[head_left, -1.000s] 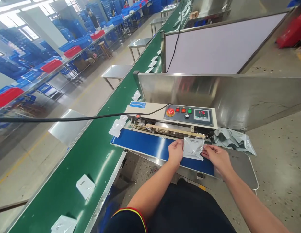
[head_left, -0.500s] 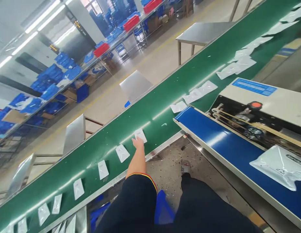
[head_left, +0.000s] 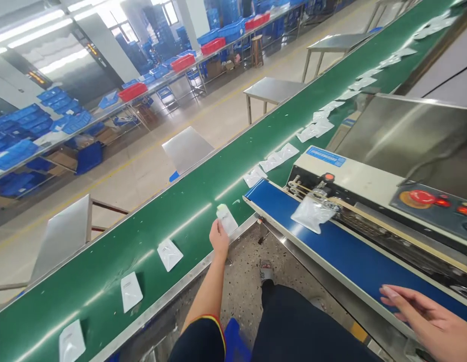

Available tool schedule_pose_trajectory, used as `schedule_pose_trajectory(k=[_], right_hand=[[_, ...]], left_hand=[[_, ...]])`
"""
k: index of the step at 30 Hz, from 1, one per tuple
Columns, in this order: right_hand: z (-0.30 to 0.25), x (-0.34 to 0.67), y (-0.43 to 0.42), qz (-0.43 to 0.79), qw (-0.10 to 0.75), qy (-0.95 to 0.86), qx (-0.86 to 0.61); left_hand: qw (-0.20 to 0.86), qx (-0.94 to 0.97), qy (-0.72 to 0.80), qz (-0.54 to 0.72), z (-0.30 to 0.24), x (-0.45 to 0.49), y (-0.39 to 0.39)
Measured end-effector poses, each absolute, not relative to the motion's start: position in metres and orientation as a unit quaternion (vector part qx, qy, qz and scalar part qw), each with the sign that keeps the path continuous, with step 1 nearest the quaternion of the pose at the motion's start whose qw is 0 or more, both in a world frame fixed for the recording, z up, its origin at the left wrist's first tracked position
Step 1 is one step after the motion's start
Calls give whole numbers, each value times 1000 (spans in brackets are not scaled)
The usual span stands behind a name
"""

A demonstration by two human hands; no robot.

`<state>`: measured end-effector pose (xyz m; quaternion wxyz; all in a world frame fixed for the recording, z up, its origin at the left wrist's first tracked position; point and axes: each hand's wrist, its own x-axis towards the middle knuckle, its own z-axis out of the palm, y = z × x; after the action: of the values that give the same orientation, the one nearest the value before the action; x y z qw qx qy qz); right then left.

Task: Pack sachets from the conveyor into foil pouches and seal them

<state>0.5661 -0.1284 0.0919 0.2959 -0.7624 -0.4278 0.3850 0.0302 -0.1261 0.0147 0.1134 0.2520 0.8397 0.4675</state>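
Observation:
Over the green conveyor belt (head_left: pixel 197 216), my left hand (head_left: pixel 219 239) pinches the edge of a white pouch (head_left: pixel 227 221) whose far end looks pale green. More white pouches lie singly on the belt to the left, the nearest pouch (head_left: pixel 170 254) just beside that hand. My right hand (head_left: pixel 431 314) is open, fingers loosely bent and holding nothing, at the near edge of the narrow blue belt (head_left: pixel 354 256). Farther up that blue belt, a shiny white pouch (head_left: pixel 313 213) lies against the rollers of the sealing machine (head_left: pixel 369 176).
A control panel (head_left: pixel 433 201) with lit red buttons sits on the machine at right. Overlapping pouches (head_left: pixel 280 157) run up the green belt. Across it stand metal tables (head_left: pixel 273 89) and a long bench with red bins (head_left: pixel 183 62). A blue object (head_left: pixel 235 339) lies by my legs.
My left hand has drawn the pouch slightly toward me. My right hand has come into view. The view has turned right, and the pouch on the blue belt now sits at the rollers.

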Motion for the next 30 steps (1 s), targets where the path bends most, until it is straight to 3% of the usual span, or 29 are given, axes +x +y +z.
schedule_pose_trajectory(k=[2, 4, 8, 12, 15, 23, 27, 30], right_hand=[[100, 558, -119, 442, 251, -438, -741], [110, 537, -109, 483, 262, -467, -693], [133, 476, -93, 546, 364, -530, -537], [141, 447, -106, 476, 484, -550, -486], [140, 455, -121, 416, 540, -523, -511], [145, 548, -135, 441, 520, -471, -559], [145, 583, -163, 352, 478, -475, -650], [142, 599, -180, 290, 495, -418, -704]], left_hand=[[128, 318, 770, 538, 37, 69, -128], [165, 359, 711, 582, 62, 110, -123], [307, 373, 614, 624, 108, 211, -105], [408, 370, 586, 594, 136, 314, -108], [430, 390, 590, 561, 143, 361, -118], [514, 463, 521, 501, 132, 386, -105], [591, 498, 451, 447, 132, 407, -102], [568, 561, 415, 437, 138, 427, -100]])
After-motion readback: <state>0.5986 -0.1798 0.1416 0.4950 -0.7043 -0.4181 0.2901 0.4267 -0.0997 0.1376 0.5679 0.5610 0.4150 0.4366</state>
